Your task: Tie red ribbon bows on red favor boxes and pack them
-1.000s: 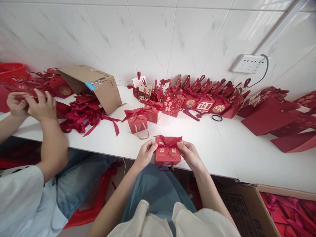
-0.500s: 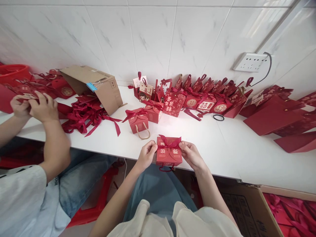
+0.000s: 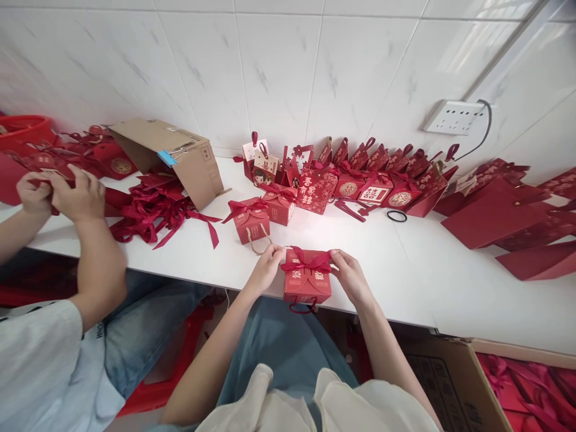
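Observation:
A red gift box (image 3: 307, 289) with gold print lies at the table's front edge, its dark red cord handle hanging toward me. Across its top runs a dark red ribbon (image 3: 308, 261) tied in a bow. My left hand (image 3: 266, 270) is closed in a pinch at the bow's left side, by the box's upper left corner; its fingertips partly hide what they grip, seemingly the ribbon. On the other side, my right hand (image 3: 348, 275) pinches the bow's right end between thumb and fingers. Just beyond my left hand stands another red box (image 3: 251, 223) with a bow and gold rope handles.
Several finished red boxes (image 3: 389, 192) line the wall. A pile of ribbons (image 3: 146, 210) lies by a cardboard box (image 3: 198, 174). Red bags (image 3: 490, 210) lean at right; a black ring (image 3: 396, 216) is nearer. A co-worker's hands (image 3: 67, 192) hold something red at left.
My left hand has shifted up toward the box's upper left corner. My right fingertips have moved slightly up and outward with the ribbon end. The box stays nearly in place.

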`<state>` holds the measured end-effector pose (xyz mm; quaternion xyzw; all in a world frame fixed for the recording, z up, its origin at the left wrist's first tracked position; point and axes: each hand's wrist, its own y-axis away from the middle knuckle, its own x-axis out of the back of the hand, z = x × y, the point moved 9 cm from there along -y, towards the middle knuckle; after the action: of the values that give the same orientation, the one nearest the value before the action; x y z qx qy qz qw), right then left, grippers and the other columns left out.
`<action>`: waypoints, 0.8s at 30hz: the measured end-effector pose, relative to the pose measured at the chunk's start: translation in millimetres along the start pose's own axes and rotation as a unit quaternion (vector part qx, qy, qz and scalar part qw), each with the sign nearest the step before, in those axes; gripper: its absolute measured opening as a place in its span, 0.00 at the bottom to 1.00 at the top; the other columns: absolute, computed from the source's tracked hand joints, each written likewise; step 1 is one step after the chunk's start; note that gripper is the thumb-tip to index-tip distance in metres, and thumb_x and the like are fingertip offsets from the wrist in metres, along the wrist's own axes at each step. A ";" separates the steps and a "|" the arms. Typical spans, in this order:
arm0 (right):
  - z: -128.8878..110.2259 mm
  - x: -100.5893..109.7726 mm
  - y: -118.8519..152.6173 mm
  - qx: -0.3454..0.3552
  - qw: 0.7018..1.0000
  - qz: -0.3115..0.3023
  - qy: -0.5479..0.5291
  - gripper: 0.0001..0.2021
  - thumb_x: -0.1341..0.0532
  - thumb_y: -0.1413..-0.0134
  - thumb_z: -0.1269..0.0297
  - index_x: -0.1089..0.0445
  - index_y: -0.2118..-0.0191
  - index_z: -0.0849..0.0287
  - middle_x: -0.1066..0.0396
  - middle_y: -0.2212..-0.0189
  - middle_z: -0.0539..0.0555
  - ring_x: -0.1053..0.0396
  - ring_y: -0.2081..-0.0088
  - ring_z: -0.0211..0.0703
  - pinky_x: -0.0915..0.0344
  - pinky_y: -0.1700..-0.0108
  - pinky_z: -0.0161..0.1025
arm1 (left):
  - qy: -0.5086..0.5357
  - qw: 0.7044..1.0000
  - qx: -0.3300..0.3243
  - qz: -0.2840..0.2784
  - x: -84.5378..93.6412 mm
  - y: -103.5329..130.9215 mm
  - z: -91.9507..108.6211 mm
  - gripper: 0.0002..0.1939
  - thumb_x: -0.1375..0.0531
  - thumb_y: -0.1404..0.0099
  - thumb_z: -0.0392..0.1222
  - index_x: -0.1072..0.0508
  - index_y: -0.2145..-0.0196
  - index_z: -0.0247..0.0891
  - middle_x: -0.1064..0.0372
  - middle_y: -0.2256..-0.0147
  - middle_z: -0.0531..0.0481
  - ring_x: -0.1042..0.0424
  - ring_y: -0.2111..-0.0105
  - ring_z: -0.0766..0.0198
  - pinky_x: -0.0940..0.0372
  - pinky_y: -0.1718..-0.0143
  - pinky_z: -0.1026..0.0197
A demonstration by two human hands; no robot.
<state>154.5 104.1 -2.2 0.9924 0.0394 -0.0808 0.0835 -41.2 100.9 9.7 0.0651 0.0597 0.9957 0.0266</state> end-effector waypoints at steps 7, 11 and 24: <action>-29.4 -11.0 -18.8 0.042 0.998 -0.016 0.049 0.17 0.36 0.56 0.49 0.32 0.72 0.59 0.31 0.72 0.50 0.34 0.66 0.39 0.39 0.56 0.39 | 0.012 1.000 -0.015 -0.021 -10.0 -14.8 20.7 0.13 0.43 0.42 0.48 0.34 0.61 0.39 0.33 0.61 0.49 0.33 0.58 0.61 0.39 0.57 0.60; -30.9 -25.6 -30.6 -0.002 0.997 -0.063 0.054 0.19 0.34 0.62 0.48 0.35 0.75 0.60 0.32 0.76 0.48 0.35 0.72 0.37 0.37 0.63 0.37 | 0.011 0.997 -0.036 -0.061 -18.1 -15.3 32.8 0.18 0.42 0.43 0.42 0.34 0.54 0.39 0.32 0.57 0.47 0.33 0.53 0.59 0.38 0.53 0.58; -14.7 -34.7 -48.8 -0.049 0.992 -0.097 0.068 0.19 0.31 0.68 0.50 0.31 0.77 0.62 0.32 0.81 0.48 0.37 0.79 0.34 0.42 0.74 0.34 | -0.015 0.983 -0.054 -0.177 -36.4 -3.4 37.9 0.25 0.41 0.41 0.42 0.36 0.45 0.42 0.33 0.49 0.47 0.32 0.51 0.56 0.37 0.51 0.57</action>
<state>118.2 152.3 10.1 0.9819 0.1447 -0.0187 0.1206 0.0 106.4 41.9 0.0670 0.0158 0.9758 0.2073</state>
